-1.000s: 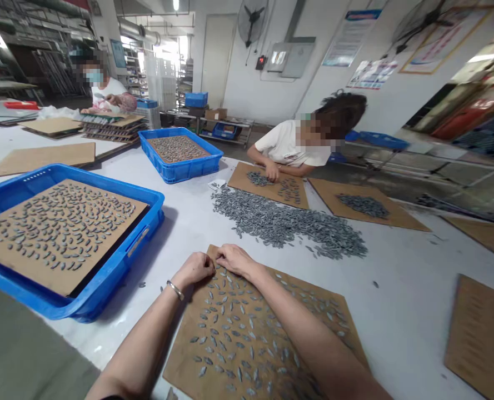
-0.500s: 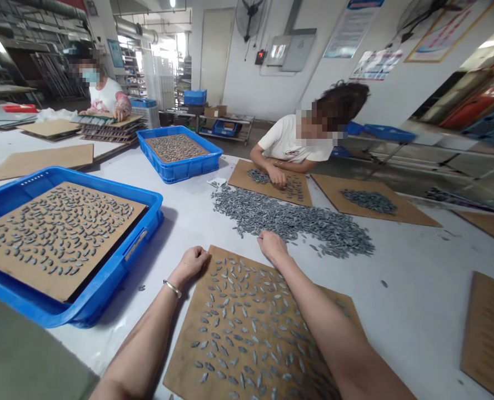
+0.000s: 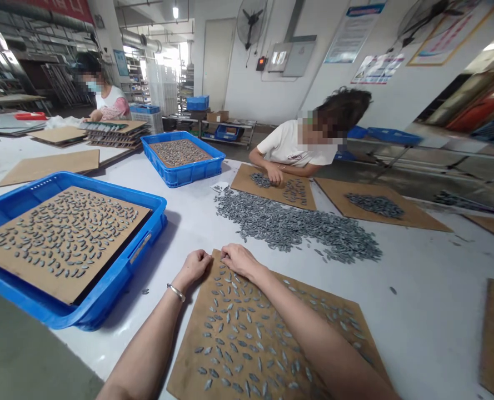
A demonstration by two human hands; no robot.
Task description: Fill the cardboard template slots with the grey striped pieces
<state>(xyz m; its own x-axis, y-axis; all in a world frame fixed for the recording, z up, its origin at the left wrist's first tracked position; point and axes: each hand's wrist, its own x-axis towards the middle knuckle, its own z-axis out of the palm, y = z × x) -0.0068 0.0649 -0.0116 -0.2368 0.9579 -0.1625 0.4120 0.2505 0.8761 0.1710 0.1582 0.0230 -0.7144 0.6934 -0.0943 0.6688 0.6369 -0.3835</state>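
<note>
The scene is seen through a single camera worn on the person's head, aimed forward and down. The forearms [image 3: 146,344] are brought in from the bottom edge, and the hands [image 3: 240,261] are placed just below the middle, at close range. The cardboard sheet [image 3: 188,364] is cut off by the bottom edge, and the large blue tray [image 3: 115,289] by the left one. The tabletop [image 3: 188,216] is looked across from above at a slant, with the back wall [image 3: 272,100] reached well beyond it. The posters [image 3: 355,33] at upper right are shown tilted.
</note>
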